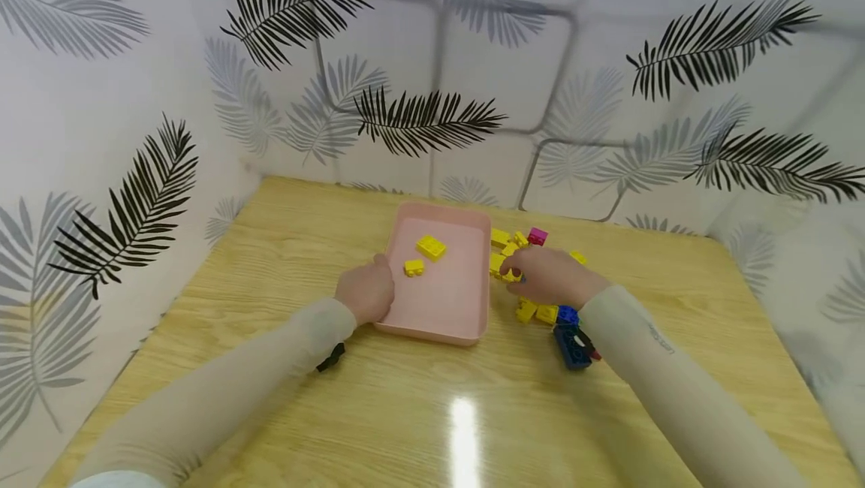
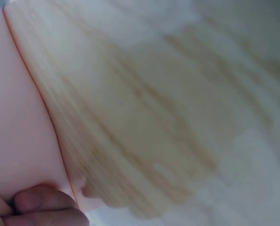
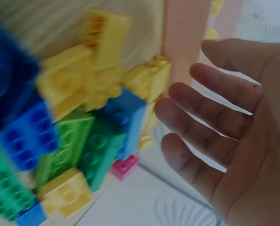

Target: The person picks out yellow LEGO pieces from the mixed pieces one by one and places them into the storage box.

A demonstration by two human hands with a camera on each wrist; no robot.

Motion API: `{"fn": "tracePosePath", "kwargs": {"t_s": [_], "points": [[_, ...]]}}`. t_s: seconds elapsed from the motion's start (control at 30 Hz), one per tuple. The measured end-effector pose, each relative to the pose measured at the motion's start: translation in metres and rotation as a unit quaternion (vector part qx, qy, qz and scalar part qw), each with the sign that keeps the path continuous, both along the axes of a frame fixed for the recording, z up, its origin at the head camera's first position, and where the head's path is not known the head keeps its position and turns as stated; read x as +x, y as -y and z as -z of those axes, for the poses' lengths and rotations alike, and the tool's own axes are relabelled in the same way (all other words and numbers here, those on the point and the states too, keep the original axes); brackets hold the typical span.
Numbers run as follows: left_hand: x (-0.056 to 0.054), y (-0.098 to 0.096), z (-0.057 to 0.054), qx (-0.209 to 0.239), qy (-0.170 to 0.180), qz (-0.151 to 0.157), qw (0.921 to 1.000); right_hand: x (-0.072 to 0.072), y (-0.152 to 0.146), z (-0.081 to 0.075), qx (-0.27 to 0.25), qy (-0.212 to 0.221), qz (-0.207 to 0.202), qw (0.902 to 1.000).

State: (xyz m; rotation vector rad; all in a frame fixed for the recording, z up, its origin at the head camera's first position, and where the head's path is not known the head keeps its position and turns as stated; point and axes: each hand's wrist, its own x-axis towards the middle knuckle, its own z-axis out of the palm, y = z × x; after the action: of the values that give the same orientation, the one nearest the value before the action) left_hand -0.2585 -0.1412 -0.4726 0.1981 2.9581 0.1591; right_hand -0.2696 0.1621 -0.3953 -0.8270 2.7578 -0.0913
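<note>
My left hand (image 1: 366, 291) grips the left wall of a pink tray (image 1: 439, 315), its fingers curled over the rim in the left wrist view. Inside the tray lie a larger yellow toy brick (image 1: 431, 247) and a smaller yellow brick (image 1: 414, 268). To the right of the tray, my right hand (image 1: 550, 275) hovers over a loose pile of toy bricks, holding nothing. Its fingers are spread and slightly bent in the right wrist view. Close by are yellow bricks (image 3: 64, 80), a dark green brick (image 3: 100, 150), a blue brick (image 3: 29, 134) and a small pink brick (image 3: 124, 167).
A dark blue brick (image 1: 571, 347) lies at the pile's near end, beneath the right wrist. The wooden table (image 1: 399, 413) meets a wall (image 1: 466, 75) with a leaf pattern behind the tray.
</note>
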Motion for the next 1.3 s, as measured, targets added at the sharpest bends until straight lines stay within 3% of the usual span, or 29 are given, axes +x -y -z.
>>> {"fn": "tracePosePath", "kwargs": {"t_s": [0.27, 0.57, 0.77, 1.03, 1.3], "points": [[-0.002, 0.005, -0.006, 0.005, 0.007, -0.013, 0.9999, 0.013, -0.014, 0.020, 0.021, 0.031, 0.022, 0.9991], [-0.003, 0.005, -0.005, -0.007, 0.001, -0.011, 0.9999, 0.014, -0.015, 0.032, 0.021, 0.015, 0.003, 0.9997], [-0.006, 0.002, -0.002, 0.004, -0.004, -0.010, 0.9999, 0.016, -0.016, 0.031, 0.028, 0.007, 0.012, 0.9995], [0.000, 0.002, 0.002, 0.011, -0.009, -0.011, 0.9998, 0.020, -0.014, 0.033, 0.018, 0.022, 0.017, 0.9995], [-0.001, 0.002, 0.001, 0.019, -0.008, -0.021, 0.9996, 0.016, -0.007, 0.009, -0.007, -0.019, -0.009, 0.9997]]}}
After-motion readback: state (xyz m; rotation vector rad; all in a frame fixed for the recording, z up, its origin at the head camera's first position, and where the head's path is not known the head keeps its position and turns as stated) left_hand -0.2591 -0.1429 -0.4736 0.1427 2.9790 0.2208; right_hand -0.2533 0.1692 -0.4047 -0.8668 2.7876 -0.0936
